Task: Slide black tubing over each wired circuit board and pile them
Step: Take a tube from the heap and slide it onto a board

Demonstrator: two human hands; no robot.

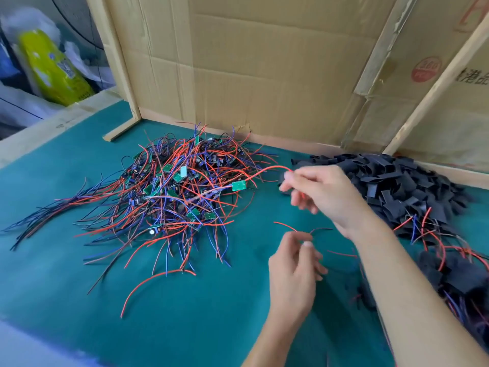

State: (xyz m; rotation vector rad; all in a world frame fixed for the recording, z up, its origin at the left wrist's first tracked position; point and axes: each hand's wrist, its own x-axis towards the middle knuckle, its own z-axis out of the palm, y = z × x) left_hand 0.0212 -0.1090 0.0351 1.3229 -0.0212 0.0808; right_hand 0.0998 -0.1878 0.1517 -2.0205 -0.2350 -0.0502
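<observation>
The green felt-covered table point(185, 327) has its widest bare stretch along the near side, from the left corner across to the forearms; a smaller bare patch lies between the two hands. At the back the room ends at a brown corrugated cardboard wall point(264, 75) held by pale wooden battens point(116, 59), and a pale wooden rim point(53, 120) bounds the far-left edge.

The tangled heap of red, blue and black wired green circuit boards point(174, 192) fills the middle left, its loose wire ends fanning out toward the left edge and the near side. The pile of flat black tubing pieces point(397, 181) sits against the back wall at the right. Near the right edge lies a darker pile of boards already in black tubing point(460, 276), wires trailing out, partly hidden by the right forearm.

The right hand point(325, 192) hovers between heap and tubing pile, fingertips pinching a red wire whose small green circuit board point(239, 185) hangs just above the heap's right fringe. The left hand point(293, 268) is nearer, fingers curled, pinching thin red and black wire ends point(301, 229) above the felt. Both hands are blurred.

Beyond the left rim stands a yellow plastic package point(53, 67) among clear bags
</observation>
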